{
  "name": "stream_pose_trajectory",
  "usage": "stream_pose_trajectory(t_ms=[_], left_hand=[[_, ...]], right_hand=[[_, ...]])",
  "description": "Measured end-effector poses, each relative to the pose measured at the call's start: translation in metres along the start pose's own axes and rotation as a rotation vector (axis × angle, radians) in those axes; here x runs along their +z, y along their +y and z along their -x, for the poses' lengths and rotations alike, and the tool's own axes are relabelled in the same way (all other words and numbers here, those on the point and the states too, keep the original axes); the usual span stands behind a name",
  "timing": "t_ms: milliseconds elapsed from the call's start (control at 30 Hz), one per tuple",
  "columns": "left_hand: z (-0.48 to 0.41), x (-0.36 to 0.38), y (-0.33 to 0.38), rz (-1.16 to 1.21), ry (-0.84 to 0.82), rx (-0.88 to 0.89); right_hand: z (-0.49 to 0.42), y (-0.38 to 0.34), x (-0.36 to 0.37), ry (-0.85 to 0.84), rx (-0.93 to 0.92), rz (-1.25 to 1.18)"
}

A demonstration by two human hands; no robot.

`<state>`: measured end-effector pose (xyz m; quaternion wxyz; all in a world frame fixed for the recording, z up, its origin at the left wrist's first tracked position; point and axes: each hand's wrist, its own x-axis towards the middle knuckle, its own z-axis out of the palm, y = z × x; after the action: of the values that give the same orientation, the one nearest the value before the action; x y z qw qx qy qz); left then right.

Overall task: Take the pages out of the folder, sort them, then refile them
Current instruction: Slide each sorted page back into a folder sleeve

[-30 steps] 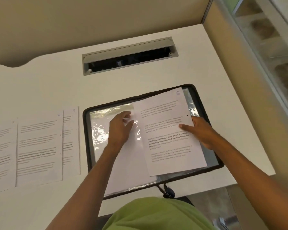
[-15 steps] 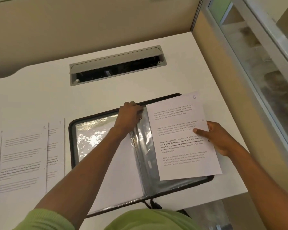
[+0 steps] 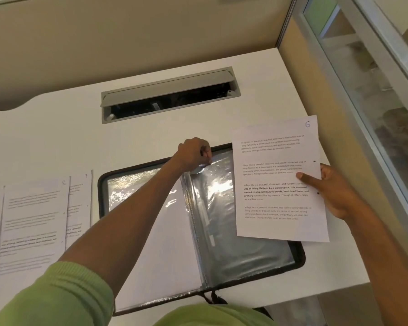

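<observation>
A black zip folder (image 3: 298, 257) lies open on the white desk, with clear plastic sleeves (image 3: 233, 231) inside. My left hand (image 3: 193, 154) pinches the top edge of a sleeve near the folder's spine. My right hand (image 3: 335, 191) holds a printed page marked 6 (image 3: 278, 184) above the folder's right half, thumb on its face. Several other printed pages (image 3: 33, 220) lie side by side, overlapping, on the desk left of the folder. A white sheet shows in the left sleeve (image 3: 160, 243).
A grey cable hatch (image 3: 167, 95) is set into the desk behind the folder, its lid raised. The desk (image 3: 57, 137) ends at a beige partition on the right, with a glass panel (image 3: 375, 90) beyond. The desk's front edge runs just below the folder.
My left hand moved up from the sleeve's face to its top edge and pinched it. My right hand carried page 6 rightward, clear of the sleeve, uncovering the folder's right half.
</observation>
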<state>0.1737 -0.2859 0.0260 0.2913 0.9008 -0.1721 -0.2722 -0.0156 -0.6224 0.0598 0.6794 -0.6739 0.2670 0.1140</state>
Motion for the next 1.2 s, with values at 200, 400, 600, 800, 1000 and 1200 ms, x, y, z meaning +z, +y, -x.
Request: stream_pose_trajectory(t_ms=[200, 400, 600, 800, 1000, 1200], left_hand=[[0.005, 0.009, -0.004, 0.025, 0.084, 0.065], [0.011, 0.019, -0.014, -0.039, 0.23, 0.179], [0.02, 0.035, -0.024, -0.159, 0.472, 0.312], [0.029, 0.042, -0.027, -0.172, 0.458, 0.347], [0.038, 0.044, -0.03, -0.093, 0.459, 0.291], [0.036, 0.043, -0.037, -0.169, 0.485, 0.4]], right_hand=[[0.002, -0.003, 0.0, 0.008, -0.037, -0.014], [0.0, -0.012, 0.002, 0.051, -0.043, -0.06], [-0.002, -0.026, -0.001, 0.104, -0.082, 0.01], [-0.019, -0.061, 0.012, 0.173, -0.236, 0.072], [-0.049, -0.127, 0.052, 0.165, -0.516, 0.231], [-0.084, -0.181, 0.106, 0.016, -0.685, 0.377]])
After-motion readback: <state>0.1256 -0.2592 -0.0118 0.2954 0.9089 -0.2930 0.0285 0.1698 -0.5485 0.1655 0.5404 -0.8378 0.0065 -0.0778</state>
